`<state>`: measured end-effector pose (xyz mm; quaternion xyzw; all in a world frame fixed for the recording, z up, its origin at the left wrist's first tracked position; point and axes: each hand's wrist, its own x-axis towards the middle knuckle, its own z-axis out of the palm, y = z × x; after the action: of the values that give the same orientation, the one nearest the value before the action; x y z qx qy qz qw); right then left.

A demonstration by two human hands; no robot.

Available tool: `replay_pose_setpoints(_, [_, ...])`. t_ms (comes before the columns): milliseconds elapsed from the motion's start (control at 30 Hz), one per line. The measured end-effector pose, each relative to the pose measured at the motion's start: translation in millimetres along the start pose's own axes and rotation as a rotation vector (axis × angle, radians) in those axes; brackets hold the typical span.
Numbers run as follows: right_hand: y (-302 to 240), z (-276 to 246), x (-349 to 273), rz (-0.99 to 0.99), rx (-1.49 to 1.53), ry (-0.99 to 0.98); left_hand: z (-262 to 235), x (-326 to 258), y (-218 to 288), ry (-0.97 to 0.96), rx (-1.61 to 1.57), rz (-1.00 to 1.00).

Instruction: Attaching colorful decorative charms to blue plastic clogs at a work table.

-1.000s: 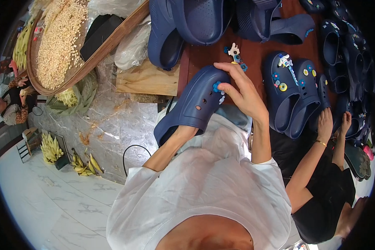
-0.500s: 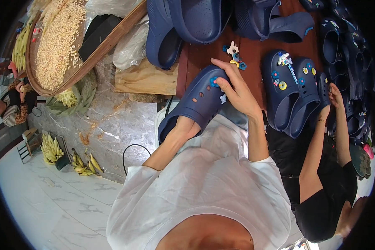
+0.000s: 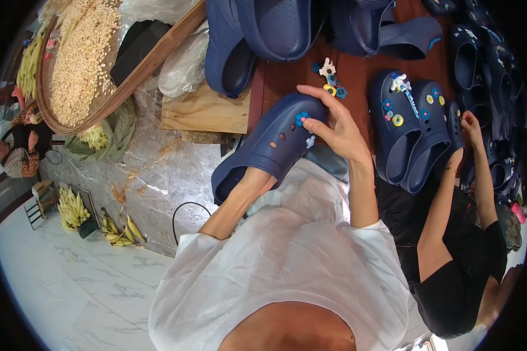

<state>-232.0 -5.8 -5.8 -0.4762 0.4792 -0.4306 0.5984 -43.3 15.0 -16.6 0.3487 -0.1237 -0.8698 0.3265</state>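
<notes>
A navy foam clog (image 3: 260, 131) is held tilted in front of my chest, its toe pointing away and to the right. My left hand (image 3: 259, 180) reaches inside through the heel opening, so its fingers are hidden; it holds the clog from within. My right hand (image 3: 341, 134) grips the toe from the right, fingers over the far edge. Its thumb touches or sits just beside a blue flower charm (image 3: 301, 119) on the upper. A small pale charm (image 3: 310, 141) sits nearer to me. Loose charms (image 3: 328, 71) lie on the reddish-brown table (image 3: 348, 79) beyond.
Large navy clogs (image 3: 281, 29) crowd the far table edge. A decorated pair (image 3: 395, 131) stands to the right, beside a co-worker's hands (image 3: 471, 128) on another clog. More clogs (image 3: 492, 64) pile up at far right. At left are a tray of kernels (image 3: 79, 76) and a wooden board (image 3: 202, 111).
The clog has shifted slightly left and toward me, turning its upper more into view. My right thumb stays by the flower charm. The co-worker's arms have moved slightly.
</notes>
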Motion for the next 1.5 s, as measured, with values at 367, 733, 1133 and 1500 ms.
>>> replay_pose_setpoints(367, [9.7, 6.6, 0.5, 0.029, 0.079, 0.051, -7.8, 0.5, -5.1, 0.077, -0.048, -0.037])
replay_pose_setpoints(733, [13.8, 2.1, 2.3, 0.071, 0.118, 0.017, -10.8, 5.0, -14.6, 0.058, -0.066, 0.012])
replay_pose_setpoints(1133, [23.8, 12.6, 10.6, -0.007, -0.105, 0.182, -2.7, 3.3, -13.6, 0.298, -0.164, 0.046])
replay_pose_setpoints(1500, [35.6, 7.7, 16.8, 0.118, -0.164, 0.277, -25.2, -2.2, -9.8, 0.276, -0.103, 0.053])
